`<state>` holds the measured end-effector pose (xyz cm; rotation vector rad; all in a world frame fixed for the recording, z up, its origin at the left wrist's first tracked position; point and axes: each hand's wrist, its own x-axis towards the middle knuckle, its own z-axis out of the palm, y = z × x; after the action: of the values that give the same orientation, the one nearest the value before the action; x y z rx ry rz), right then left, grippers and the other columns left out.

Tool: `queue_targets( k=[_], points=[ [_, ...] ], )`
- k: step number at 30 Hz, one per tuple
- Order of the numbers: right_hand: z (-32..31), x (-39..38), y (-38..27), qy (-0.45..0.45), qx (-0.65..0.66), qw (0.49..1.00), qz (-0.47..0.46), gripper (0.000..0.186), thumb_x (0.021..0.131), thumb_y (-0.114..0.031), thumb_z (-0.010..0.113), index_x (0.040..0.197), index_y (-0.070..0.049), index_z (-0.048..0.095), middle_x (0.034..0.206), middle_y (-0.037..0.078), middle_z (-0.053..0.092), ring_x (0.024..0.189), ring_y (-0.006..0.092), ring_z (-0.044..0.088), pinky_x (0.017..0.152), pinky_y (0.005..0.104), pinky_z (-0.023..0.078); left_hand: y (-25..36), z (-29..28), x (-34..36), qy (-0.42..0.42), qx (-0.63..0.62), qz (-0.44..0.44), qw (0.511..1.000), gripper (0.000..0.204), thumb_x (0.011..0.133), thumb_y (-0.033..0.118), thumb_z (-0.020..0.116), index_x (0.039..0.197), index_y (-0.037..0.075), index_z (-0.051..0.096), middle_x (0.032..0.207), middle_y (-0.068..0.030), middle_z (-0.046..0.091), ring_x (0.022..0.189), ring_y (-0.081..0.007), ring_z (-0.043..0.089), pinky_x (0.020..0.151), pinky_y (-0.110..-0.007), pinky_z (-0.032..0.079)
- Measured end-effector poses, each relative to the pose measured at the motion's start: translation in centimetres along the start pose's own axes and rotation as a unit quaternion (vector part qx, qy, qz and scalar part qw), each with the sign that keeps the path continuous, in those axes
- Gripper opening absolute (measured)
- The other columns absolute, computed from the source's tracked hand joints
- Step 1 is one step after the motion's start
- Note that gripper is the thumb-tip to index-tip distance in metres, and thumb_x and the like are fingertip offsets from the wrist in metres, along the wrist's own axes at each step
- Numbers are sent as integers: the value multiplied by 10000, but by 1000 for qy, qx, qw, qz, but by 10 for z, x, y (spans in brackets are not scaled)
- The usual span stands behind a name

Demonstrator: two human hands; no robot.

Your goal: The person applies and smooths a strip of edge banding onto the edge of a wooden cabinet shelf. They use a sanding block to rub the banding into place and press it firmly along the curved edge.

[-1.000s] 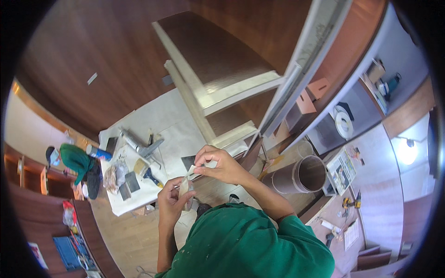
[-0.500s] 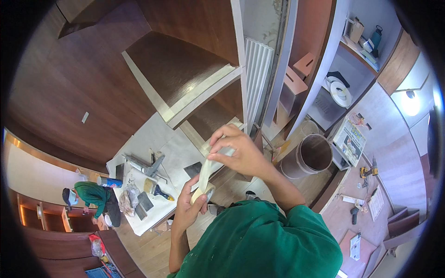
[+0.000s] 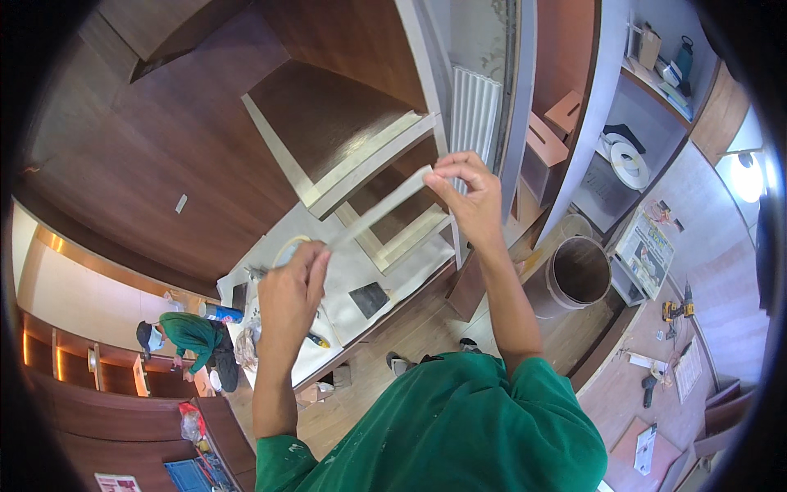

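A strip of whitish masking tape is pulled out straight between my hands, in front of the brown cabinet. My left hand is closed on the roll of tape, whose rim shows past the fingers. My right hand pinches the strip's free end between thumb and fingertips, higher and to the right. Behind the strip, the brown shelf has pale tape along its edges. A lower taped frame lies just under the strip.
A white-covered bench below holds a dark flat square and a crumpled plastic bag. A brown cylindrical bin stands right. On the right-hand worktop lies a yellow drill. Another person in green works at the far left.
My hands have moved apart: the right went up and right with the tape end, the left went left and up with the roll. The strip between them is longer and taut.
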<state>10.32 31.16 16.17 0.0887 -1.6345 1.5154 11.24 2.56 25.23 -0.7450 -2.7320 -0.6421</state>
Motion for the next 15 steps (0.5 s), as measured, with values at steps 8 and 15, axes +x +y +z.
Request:
queue_targets(
  k=[8, 15],
  points=[
    [26, 14, 28, 103, 52, 993, -8, 144, 854, -153, 876, 936, -46, 829, 978, 79, 712, 968, 190, 668, 905, 323, 504, 19, 1, 23, 69, 51, 12, 996, 244, 1015, 284, 662, 969, 50, 714, 685, -170, 681, 650, -376, 689, 628, -456, 509],
    [26, 19, 31, 117, 79, 990, 1, 129, 858, -157, 872, 924, -53, 833, 975, 81, 711, 968, 193, 672, 913, 336, 503, 20, -5, 3, 16, 83, 13, 996, 322, 1009, 301, 632, 1227, 64, 627, 775, -232, 706, 668, -402, 693, 655, -471, 516]
  ],
)
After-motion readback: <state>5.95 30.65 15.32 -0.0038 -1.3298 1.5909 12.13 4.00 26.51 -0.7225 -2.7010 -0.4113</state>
